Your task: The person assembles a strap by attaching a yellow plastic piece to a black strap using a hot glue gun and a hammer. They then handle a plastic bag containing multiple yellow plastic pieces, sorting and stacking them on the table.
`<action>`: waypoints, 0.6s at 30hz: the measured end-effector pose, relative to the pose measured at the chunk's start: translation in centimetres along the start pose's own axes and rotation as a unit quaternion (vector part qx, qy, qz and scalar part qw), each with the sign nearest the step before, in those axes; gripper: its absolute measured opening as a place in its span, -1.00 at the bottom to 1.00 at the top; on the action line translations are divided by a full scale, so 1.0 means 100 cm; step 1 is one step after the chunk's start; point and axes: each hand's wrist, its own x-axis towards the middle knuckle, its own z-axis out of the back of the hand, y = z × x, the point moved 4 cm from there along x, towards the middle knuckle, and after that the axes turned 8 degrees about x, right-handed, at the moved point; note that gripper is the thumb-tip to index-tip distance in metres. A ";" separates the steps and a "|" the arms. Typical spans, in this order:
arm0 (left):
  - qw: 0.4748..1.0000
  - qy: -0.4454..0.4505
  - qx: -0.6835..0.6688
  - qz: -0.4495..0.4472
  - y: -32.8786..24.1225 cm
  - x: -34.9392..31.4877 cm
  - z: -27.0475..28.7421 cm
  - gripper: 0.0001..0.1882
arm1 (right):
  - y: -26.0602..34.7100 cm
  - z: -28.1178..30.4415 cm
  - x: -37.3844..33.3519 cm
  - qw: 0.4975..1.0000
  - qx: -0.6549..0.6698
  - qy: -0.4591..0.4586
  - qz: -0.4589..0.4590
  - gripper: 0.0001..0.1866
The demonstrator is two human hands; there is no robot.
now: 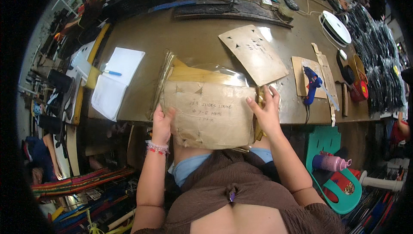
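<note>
A tan cardboard template (211,115) with handwriting and small triangular cuts lies on top of a stack of clear, yellowish plastic sheets (202,74). The bundle overhangs the near table edge, above my lap. My left hand (162,124), a beaded bracelet at its wrist, grips the left side, thumb on the cardboard and fingers mostly hidden. On the right side my right hand (267,111) clasps the bundle, its thumb on the cardboard and the other fingers at the sheets' edge. Just beyond that hand, a second cardboard template (254,55) lies on the table.
An open notebook (118,83) with a blue pen (112,73) lies at the left. To the right are a blue glue gun (310,85) on cardboard, a white spool (336,27) and a red tape measure (359,90). A green chair (327,148) holds a pink bottle (331,162).
</note>
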 end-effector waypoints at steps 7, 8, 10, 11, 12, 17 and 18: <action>0.989 -0.097 -0.048 0.102 0.000 0.005 -0.004 -0.59 | 0.020 -0.019 -0.029 0.984 -0.058 0.164 -0.025 -0.41; 0.984 -0.083 -0.090 0.125 -0.002 0.005 -0.003 -0.59 | 0.024 -0.018 -0.028 0.986 -0.103 0.127 0.044 -0.41; 0.983 -0.059 -0.099 0.144 -0.009 0.001 -0.001 -0.58 | 0.031 -0.016 -0.024 0.966 -0.185 0.046 0.177 -0.39; 0.987 -0.048 -0.066 0.138 -0.012 -0.002 0.001 -0.58 | 0.029 -0.015 -0.017 0.957 -0.238 0.013 0.164 -0.35; 0.988 -0.043 -0.038 0.140 -0.014 -0.006 0.002 -0.58 | 0.024 -0.012 -0.011 0.970 -0.211 0.018 0.116 -0.35; 0.996 -0.016 0.050 0.076 -0.015 -0.024 0.007 -0.57 | 0.013 -0.003 0.009 0.988 -0.148 0.038 0.020 -0.35; 0.996 -0.013 0.056 0.068 -0.015 -0.027 0.010 -0.57 | 0.012 -0.002 0.010 0.987 -0.156 0.039 0.023 -0.36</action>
